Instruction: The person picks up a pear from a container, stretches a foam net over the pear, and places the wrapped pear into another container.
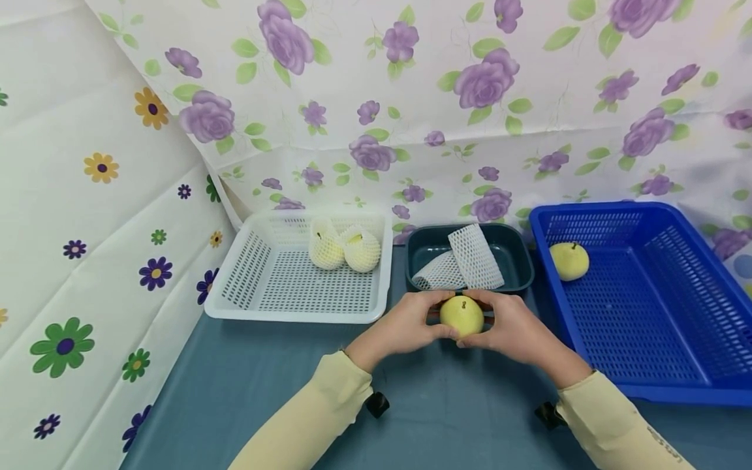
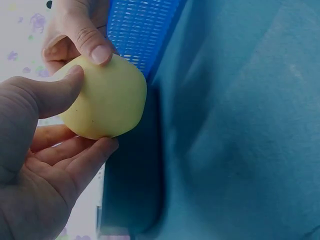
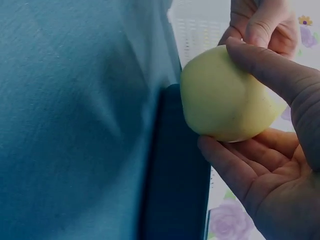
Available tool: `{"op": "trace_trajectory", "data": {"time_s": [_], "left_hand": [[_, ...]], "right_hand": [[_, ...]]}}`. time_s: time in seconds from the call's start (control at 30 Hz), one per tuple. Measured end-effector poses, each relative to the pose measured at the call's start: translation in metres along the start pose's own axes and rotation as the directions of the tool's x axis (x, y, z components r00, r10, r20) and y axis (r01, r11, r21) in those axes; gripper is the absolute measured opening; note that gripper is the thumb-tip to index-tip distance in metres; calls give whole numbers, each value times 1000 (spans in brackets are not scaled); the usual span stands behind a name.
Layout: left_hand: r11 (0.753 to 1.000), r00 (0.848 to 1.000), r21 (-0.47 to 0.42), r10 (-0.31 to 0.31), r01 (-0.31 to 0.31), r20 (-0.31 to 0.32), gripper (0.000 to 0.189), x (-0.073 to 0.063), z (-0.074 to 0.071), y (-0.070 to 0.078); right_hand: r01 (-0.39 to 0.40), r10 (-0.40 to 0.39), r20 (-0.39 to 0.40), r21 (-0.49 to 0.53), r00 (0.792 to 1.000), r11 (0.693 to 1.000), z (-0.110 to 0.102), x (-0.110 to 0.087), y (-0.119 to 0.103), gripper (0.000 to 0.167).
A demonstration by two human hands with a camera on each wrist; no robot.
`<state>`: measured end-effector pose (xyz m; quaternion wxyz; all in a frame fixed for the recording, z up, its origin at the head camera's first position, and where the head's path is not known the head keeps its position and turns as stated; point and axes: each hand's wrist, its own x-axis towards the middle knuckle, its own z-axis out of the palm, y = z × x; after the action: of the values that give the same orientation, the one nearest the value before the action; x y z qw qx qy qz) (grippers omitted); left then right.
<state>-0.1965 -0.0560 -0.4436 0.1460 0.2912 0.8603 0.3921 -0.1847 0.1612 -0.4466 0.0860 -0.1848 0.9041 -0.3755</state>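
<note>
Both hands hold one bare yellow pear (image 1: 461, 316) between them, its brown stem turned up, just in front of the dark green tray (image 1: 513, 286). The left hand (image 1: 408, 323) grips it from the left, thumb on the near side. From the right, the right hand (image 1: 514, 325) holds it the same way. In the left wrist view the left thumb and fingertips press on the pear's smooth skin (image 2: 112, 100). The right wrist view shows the right thumb on top and fingers beneath. Two white foam net sleeves (image 1: 477, 256) lie in the dark green tray behind the hands.
On the left, a white basket (image 1: 241, 312) contains two pears in foam nets (image 1: 361, 249). A blue basket (image 1: 646, 313) at the right has one bare pear (image 1: 569, 261) at its left wall. A flowered sheet (image 1: 376, 117) hangs behind the blue-green tabletop (image 1: 235, 385).
</note>
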Motion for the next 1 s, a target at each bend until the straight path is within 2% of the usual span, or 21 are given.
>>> {"op": "trace_trajectory", "data": {"time_s": [0.13, 0.33, 0.53, 0.83, 1.0], "left_hand": [[1000, 1000, -2, -12, 12, 12, 67, 2, 7, -6], [1000, 1000, -21, -12, 12, 10, 67, 5, 15, -12], [1000, 1000, 10, -9, 8, 23, 67, 8, 20, -16], [995, 999, 102, -26, 23, 34, 67, 10, 22, -18], [994, 999, 112, -27, 23, 38, 67, 10, 22, -18]], "right_hand": [[-29, 29, 48, 12, 998, 999, 2, 0, 5, 93], [-30, 30, 63, 8, 998, 1000, 5, 0, 10, 96], [-28, 30, 55, -29, 998, 999, 11, 1, 16, 90], [-25, 27, 54, -49, 998, 999, 16, 3, 20, 89], [-28, 30, 46, -51, 998, 998, 17, 4, 21, 89]]}}
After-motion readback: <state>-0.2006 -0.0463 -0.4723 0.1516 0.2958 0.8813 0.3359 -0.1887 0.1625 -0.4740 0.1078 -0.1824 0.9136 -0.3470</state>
